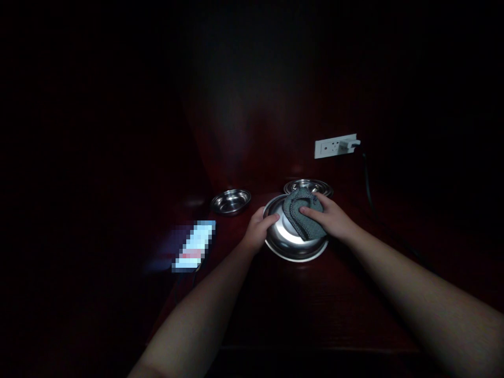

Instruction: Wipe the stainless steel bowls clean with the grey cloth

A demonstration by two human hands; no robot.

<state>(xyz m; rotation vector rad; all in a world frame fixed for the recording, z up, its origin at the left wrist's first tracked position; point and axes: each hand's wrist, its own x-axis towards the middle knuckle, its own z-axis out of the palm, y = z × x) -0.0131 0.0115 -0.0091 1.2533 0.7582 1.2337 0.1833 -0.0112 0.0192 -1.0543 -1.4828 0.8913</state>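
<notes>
A shiny steel bowl (293, 251) is tilted with its inside toward me. My left hand (260, 228) grips its left rim, thumb over the edge and fingers behind. A folded grey-green cloth (311, 227) with a dark stripe lies against the upper right of the bowl's inside. My right hand (328, 216) is closed on this cloth, its thumb pressing on top, at the bowl's right side. The fingers under the cloth are hidden. Just behind the bowl and cloth sit stacked steel dishes (325, 188), partly covered.
Another steel bowl (231, 202) stands at the back left of the dark red table (275, 315). A lit phone (193, 247) lies at the left. On the back wall is a white socket plate (325, 148) with a plug (348, 144) and a dark cable (368, 184) running down right.
</notes>
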